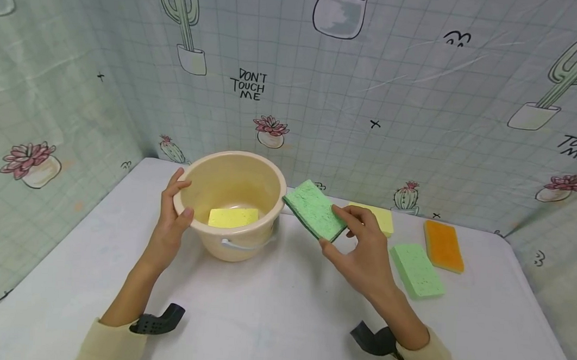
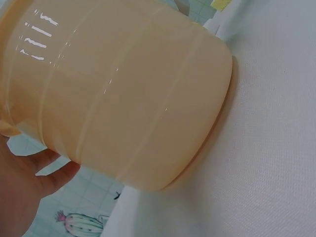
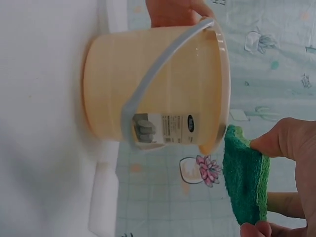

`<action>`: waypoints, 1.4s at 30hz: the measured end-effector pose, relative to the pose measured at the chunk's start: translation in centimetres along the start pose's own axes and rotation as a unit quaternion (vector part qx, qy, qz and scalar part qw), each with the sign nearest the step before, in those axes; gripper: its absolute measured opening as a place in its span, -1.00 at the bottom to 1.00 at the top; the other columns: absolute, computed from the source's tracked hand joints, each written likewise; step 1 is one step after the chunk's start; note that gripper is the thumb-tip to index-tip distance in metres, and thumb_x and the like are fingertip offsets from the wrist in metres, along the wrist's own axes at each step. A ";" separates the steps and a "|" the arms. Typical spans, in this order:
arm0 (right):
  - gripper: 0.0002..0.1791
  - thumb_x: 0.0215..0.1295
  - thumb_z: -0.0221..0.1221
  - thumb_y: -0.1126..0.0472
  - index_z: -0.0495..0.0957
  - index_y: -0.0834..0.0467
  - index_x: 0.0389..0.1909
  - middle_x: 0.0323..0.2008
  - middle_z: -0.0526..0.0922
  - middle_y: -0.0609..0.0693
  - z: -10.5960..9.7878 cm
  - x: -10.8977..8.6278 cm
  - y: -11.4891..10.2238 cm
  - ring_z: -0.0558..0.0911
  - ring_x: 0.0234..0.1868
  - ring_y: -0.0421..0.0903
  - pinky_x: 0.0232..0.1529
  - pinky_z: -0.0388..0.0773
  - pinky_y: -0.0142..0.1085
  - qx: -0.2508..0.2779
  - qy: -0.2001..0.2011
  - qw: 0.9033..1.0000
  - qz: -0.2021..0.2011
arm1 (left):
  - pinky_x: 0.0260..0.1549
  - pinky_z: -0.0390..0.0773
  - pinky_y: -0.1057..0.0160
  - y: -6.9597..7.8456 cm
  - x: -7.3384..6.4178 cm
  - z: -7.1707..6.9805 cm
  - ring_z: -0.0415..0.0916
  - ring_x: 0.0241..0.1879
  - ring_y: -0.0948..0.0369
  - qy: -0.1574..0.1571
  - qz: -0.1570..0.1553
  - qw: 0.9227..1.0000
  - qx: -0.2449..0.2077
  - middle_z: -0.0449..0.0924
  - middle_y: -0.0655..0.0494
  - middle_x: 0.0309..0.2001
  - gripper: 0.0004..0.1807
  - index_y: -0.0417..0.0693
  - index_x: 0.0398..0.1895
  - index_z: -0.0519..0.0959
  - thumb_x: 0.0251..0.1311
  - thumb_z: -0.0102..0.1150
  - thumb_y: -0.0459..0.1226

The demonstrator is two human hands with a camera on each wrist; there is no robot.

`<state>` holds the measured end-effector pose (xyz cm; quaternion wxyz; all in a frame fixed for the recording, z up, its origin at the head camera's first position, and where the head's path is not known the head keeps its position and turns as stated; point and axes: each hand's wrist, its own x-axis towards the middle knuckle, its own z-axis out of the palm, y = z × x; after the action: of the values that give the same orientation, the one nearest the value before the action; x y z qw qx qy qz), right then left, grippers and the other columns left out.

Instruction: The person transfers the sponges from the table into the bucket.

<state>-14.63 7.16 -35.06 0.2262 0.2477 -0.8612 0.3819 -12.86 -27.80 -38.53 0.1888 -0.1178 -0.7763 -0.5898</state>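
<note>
A cream plastic bucket (image 1: 233,248) stands on the table with its grey handle (image 3: 158,64) hanging down the side. Inside it lies a yellow sponge (image 1: 233,218). My left hand (image 1: 169,220) grips the bucket's left rim, thumb over the edge and fingers along the outside; the left wrist view shows those fingers (image 2: 61,177) against the wall. Just right of the rim, my right hand (image 1: 363,254) pinches a green sponge (image 1: 314,209) by its near edge, above the table. Its dark green scouring side (image 3: 242,173) shows in the right wrist view.
Behind and beside my right hand lie a yellow sponge (image 1: 377,217), a light green sponge (image 1: 417,271) and an orange sponge (image 1: 444,246) on the white table (image 1: 271,320). A patterned curtain (image 1: 321,122) hangs along the table's back edge.
</note>
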 end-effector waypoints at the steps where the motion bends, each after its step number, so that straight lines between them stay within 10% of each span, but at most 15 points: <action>1: -0.35 -0.16 0.46 0.30 0.56 0.28 0.08 -0.01 0.47 0.15 0.0 0.2 -0.1 0.45 -0.15 -0.06 -0.31 0.46 -0.22 0.001 0.001 1.000 -0.007 | 0.24 0.16 0.38 0.0 0.0 0.0 -0.16 0.45 0.11 0.000 -0.001 1.000 0.004 -0.34 0.35 0.49 -0.43 -0.04 0.37 0.03 0.31 -0.13 -0.21; 25: -0.43 -0.08 0.38 0.23 0.59 0.26 0.06 -0.02 0.51 0.11 2.2 4.8 -2.5 0.49 -0.23 -0.09 -0.30 0.49 -0.28 0.047 -0.063 0.996 -0.034 | 0.27 0.14 0.28 0.1 -0.1 0.1 -0.15 0.44 0.13 0.006 -0.019 1.000 0.009 -0.35 0.41 0.48 -0.42 -0.03 0.37 0.02 0.31 -0.14 -0.18; 42: -0.39 -0.04 0.32 0.22 0.53 0.23 0.15 0.09 0.51 0.05 4.5 10.4 -5.4 0.53 -0.16 -0.15 -0.18 0.50 -0.38 0.049 -0.274 0.957 -0.083 | 0.28 0.12 0.31 0.0 -0.1 0.1 -0.19 0.45 0.12 0.005 -0.024 1.000 0.009 -0.34 0.42 0.48 -0.43 0.04 0.38 0.03 0.32 -0.15 -0.19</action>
<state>-20.31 -2.12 -28.82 -0.0002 0.4245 -0.8466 0.3210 -12.76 -27.73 -38.59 0.1797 -0.0940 -0.7832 -0.5878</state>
